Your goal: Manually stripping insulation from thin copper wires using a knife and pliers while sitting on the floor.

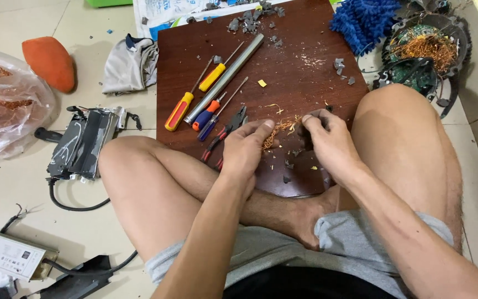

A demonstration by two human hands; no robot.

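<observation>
two hands: both work over a dark brown board (305,61) that lies on the tiled floor (23,194) in front of crossed bare legs.
left hand (243,150): fingers curled, thumb stretched toward a small tangle of copper wire (281,129); it pinches the left end of the tangle.
right hand (327,138): fingers bent tight around a small dark piece (305,133) at the right end of the wire; what the piece is, probably a bit of casing, is hard to tell.
copper wire: thin, golden, frayed, held between the two hands just above the board's near part.
pliers (229,133): red-handled, flat on the board, just beside the left hand.
screwdrivers: one with a yellow and red handle (179,111), one with a yellow handle (212,77), one with a blue and red handle (206,117), side by side left of centre.
metal tube (228,77): grey, lying slantwise between the screwdrivers.
grey fragments (250,19): scattered at the board's far edge.
blue mop head (363,19): past the far right corner.
round lamp frame (427,50): black, with copper wire inside, beyond the right knee.
plastic bag (6,99): clear, at far left on the floor.
</observation>
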